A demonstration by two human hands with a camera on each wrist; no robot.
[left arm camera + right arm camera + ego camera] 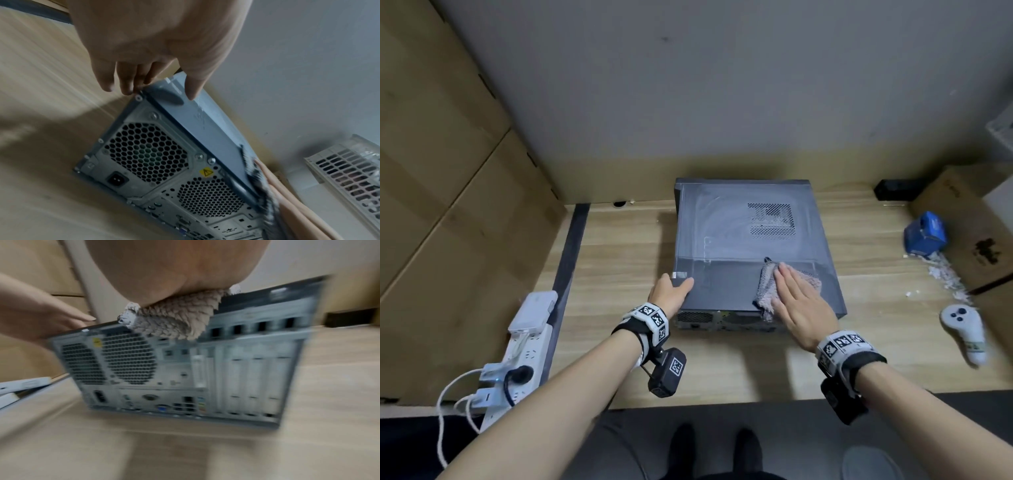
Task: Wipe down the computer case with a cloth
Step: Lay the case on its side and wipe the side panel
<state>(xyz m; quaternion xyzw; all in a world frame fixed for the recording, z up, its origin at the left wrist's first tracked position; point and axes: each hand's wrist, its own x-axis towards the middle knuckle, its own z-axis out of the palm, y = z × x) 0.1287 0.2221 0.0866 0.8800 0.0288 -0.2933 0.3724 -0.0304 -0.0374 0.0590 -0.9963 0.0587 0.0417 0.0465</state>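
Nearest the person, the left hand point(669, 291) steadies the near left corner of the computer case point(750, 240), thumb laid on the top panel and fingers bent down over the edge at the side. The right hand point(796, 301) lies flat, fingers straight and together, pressing the cloth point(767, 284) onto the panel's near right part; one end of the cloth hangs over the rear edge above the fan grilles. The case lies on its side in the middle of the wooden desk point(619, 260), ports facing the person, and smear arcs show across the panel further back, round the vent holes point(772, 221). To my eye the far half is yet to be done properly. The risks are the trailing end snagging on the rear screws or slots, grit being pushed into the vent, or the case sliding towards the wall point(722, 85) if the left hand's hold slackens.
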